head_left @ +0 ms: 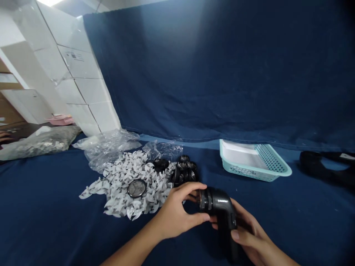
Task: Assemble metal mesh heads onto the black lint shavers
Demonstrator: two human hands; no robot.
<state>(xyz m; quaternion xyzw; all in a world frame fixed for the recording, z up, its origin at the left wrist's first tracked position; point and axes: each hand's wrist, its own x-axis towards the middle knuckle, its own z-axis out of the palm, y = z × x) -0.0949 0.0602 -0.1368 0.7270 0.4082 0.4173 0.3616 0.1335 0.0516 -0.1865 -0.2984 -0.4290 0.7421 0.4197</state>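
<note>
A black pistol-shaped cordless power tool (222, 207) with white lettering on its body is between my hands. My right hand (251, 234) is wrapped round its handle, the thumb on the near side. At the tool's front end, my left hand (180, 210) grips the ribbed collar (205, 199) between thumb and fingers. What the collar holds, if anything, is hidden by my fingers. Left of the tool lies a heap of small light-grey plastic pieces (119, 195). On the heap rests a round black-rimmed disc (137, 188) with a speckled grey face.
Several shiny black round parts (184, 170) are stacked behind my left hand. A light-blue basket (255, 170) stands at the back right, white sheet inside. Clear plastic bags (108, 144) lie behind the heap. Black straps (327, 166) lie far right. A blue curtain (222, 74) hangs behind.
</note>
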